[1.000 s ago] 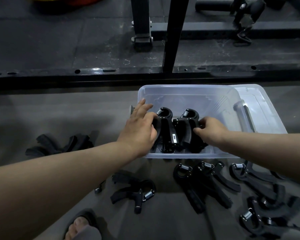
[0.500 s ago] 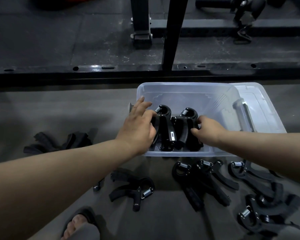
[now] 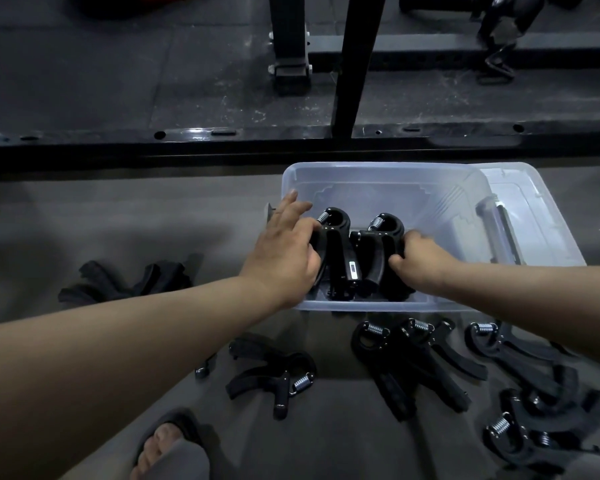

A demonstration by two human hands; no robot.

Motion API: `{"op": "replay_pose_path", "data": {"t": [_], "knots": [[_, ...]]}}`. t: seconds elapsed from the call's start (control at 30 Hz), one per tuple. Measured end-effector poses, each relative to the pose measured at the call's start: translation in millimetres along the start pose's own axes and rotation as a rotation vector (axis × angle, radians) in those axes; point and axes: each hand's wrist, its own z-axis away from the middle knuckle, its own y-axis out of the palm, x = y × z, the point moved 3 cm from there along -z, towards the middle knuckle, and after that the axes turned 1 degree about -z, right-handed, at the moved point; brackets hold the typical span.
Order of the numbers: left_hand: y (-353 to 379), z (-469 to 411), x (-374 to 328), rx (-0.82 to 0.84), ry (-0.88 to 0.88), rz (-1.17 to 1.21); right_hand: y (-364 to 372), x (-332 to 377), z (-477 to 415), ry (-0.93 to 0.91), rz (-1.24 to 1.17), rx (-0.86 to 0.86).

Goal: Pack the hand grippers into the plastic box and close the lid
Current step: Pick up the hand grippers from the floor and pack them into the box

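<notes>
A clear plastic box [image 3: 388,178] stands on the grey floor mat, its lid [image 3: 541,230] lying under its right side. Two black hand grippers stand upright in the box's near half: the left one [image 3: 340,251] and the right one [image 3: 378,247]. My left hand [image 3: 284,251] is in the box, its fingers curled round the left gripper's handle, index finger stretched over the box's left wall. My right hand [image 3: 420,261] holds the right gripper from its right side. Several more black grippers [image 3: 409,362] lie on the mat in front of the box.
A single gripper [image 3: 274,375] lies near my left forearm, and another dark pile [image 3: 129,282] sits at the left. More grippers [image 3: 534,410] are heaped at the lower right. A black rack beam [image 3: 222,140] and post [image 3: 357,64] run behind the box. My sandalled foot [image 3: 167,441] is at the bottom.
Both hands stay on the two grippers in the box. They have pressed the pair slightly closer together; the box has not moved.
</notes>
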Motion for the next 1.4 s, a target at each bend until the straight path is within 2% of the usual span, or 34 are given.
{"op": "replay_pose_path", "data": {"t": [0.1, 0.2, 0.27, 0.33, 0.43, 0.53, 0.6, 0.7, 0.77, 0.83, 0.93, 1.07, 1.17, 1.23, 1.33, 1.4], "knots": [[-1.6, 0.4, 3.1, -0.052, 0.033, 0.048, 2.6, 0.7, 1.1, 0.054, 0.002, 0.000], [-6.3, 5.2, 9.2, -0.153, 0.020, 0.142, -0.5, 6.9, 2.0, 0.095, 0.058, -0.118], [-8.2, 10.0, 18.3, -0.197, -0.017, 0.160, -3.1, 22.6, 3.0, -0.011, 0.066, -0.195], [-10.9, 15.7, 31.6, -0.200, -0.038, 0.148, -3.2, 49.7, 7.9, -0.200, -0.001, -0.212], [-13.4, 23.0, 60.1, -0.115, -0.101, 0.039, 3.5, 100.3, 20.3, -0.500, -0.097, -0.156], [-17.5, 28.8, 94.3, -0.100, -0.288, -0.100, 21.7, 138.6, 32.6, -0.635, -0.110, -0.019], [-18.6, 32.3, 119.2, -0.022, -0.452, -0.164, 37.7, 152.3, 38.1, -0.602, -0.105, 0.059], [-20.8, 39.7, 152.2, 0.212, -0.631, -0.311, 51.5, 160.5, 44.5, -0.528, -0.102, 0.064], [-24.2, 45.9, 166.9, 0.321, -0.672, -0.412, 52.9, 160.2, 46.2, -0.527, -0.115, 0.054], [-28.8, 50.8, 177.3, 0.348, -0.694, -0.456, 52.5, 159.1, 45.7, -0.549, -0.125, 0.048], [-33.5, 56.9, 189.6, 0.372, -0.762, -0.416, 52.5, 158.6, 45.8, -0.564, -0.137, 0.034], [-31.7, 61.4, 195.3, 0.447, -0.763, -0.420, 52.7, 158.0, 46.9, -0.563, -0.157, 0.034], [-34.8, 56.5, 196.6, 0.402, -0.744, -0.476, 53.0, 157.7, 47.0, -0.569, -0.168, 0.035], [-42.7, 47.6, 196.1, 0.289, -0.766, -0.423, 52.8, 157.4, 47.3, -0.570, -0.171, 0.036], [-55.3, 28.3, 194.2, 0.138, -0.808, -0.221, 52.1, 157.3, 47.6, -0.576, -0.172, 0.042], [-61.1, 13.8, 188.1, 0.023, -0.853, 0.024, 51.3, 157.3, 48.1, -0.583, -0.173, 0.059]]}}
